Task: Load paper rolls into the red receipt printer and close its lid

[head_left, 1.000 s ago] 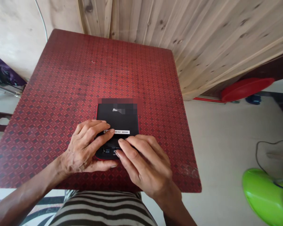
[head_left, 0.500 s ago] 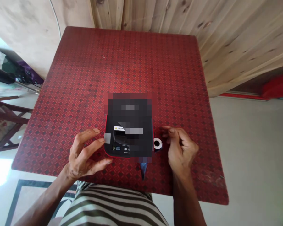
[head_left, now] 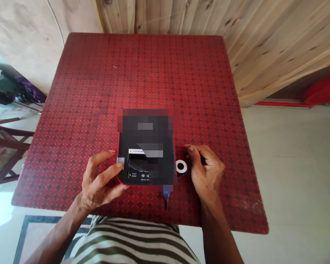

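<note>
A black device with a red rim (head_left: 137,141) lies near the front edge of the red patterned table (head_left: 154,73); part of it is blurred out by large blocks. My left hand (head_left: 103,179) is at its left side, fingers apart, one fingertip on a small grey piece (head_left: 120,163) at the device's edge. Right of the device is a white ring with a dark centre (head_left: 181,166). A dark blue pointed piece (head_left: 166,200) sticks out below the device. My right hand (head_left: 207,170) rests beyond the ring with fingers curled; whether they hold anything is hidden.
Wood-panelled wall (head_left: 165,16) stands behind the table. A wooden chair (head_left: 9,141) is at the left, with a black and metal rod (head_left: 5,97) above it. Something red (head_left: 326,90) lies at the far right.
The view has shifted slightly, so the device and table sit a little further left. My left hand is a bit closer against the device; the right hand keeps its curled shape beside the ring.
</note>
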A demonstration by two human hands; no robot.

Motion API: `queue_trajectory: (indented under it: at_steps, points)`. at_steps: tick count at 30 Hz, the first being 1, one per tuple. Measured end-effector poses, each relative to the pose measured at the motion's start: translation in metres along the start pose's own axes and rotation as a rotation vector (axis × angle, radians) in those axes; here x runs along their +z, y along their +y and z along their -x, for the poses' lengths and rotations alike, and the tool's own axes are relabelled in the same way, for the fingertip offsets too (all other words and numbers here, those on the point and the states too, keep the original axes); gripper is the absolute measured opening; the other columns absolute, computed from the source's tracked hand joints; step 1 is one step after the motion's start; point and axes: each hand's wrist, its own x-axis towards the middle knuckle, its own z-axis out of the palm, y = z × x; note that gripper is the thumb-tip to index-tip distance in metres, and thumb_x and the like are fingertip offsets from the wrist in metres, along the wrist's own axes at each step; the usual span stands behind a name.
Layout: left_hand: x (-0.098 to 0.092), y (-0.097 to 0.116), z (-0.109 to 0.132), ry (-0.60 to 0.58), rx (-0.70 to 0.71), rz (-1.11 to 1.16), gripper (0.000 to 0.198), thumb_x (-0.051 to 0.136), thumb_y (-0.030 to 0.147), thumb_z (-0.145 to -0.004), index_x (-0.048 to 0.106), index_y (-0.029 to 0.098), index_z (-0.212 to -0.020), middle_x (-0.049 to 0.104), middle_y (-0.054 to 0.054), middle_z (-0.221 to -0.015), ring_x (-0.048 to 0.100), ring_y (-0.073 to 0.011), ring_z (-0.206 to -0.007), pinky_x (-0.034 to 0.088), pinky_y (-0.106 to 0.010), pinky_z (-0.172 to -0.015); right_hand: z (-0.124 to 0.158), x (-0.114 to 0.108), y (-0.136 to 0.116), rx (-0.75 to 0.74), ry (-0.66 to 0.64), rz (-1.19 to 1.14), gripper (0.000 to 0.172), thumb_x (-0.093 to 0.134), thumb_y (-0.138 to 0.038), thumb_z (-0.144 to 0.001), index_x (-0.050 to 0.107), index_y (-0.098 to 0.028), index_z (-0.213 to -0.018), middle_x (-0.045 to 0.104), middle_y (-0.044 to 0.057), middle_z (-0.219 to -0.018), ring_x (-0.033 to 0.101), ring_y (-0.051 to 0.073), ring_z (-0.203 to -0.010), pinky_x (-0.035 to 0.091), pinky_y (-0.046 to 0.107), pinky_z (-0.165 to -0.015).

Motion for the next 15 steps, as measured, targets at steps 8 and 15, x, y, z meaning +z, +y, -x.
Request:
queue_trajectory:
  at_steps: [8,15]
  points:
    - [0.0044,-0.0019,0.0024,0.016,-0.138,0.182,0.042,0.08,0.039,-0.09,0.064,0.024,-0.126,0.068,-0.013,-0.13,0.069,-0.0279,-0.116,0.065,-0.045,-0.089,-0.0006,-0.0003,-0.001,0.0,0.0,0.025,0.034,0.06,-0.048,-0.104,0.079,-0.022,-0.093,0.078,0.006,-0.088,0.072,0.022,-0.08,0.057,0.038,-0.078]
    - [0.0071,-0.0021,-0.0014,0.031,-0.135,0.222,0.04,0.08,0.04,-0.091,0.064,0.022,-0.123,0.069,-0.012,-0.124,0.07,-0.0255,-0.112,0.065,-0.042,-0.087,-0.0001,0.0014,0.0009,0.007,0.012,-0.005,0.031,0.062,-0.045,-0.103,0.08,-0.022,-0.093,0.078,0.005,-0.087,0.072,0.021,-0.079,0.056,0.036,-0.075]
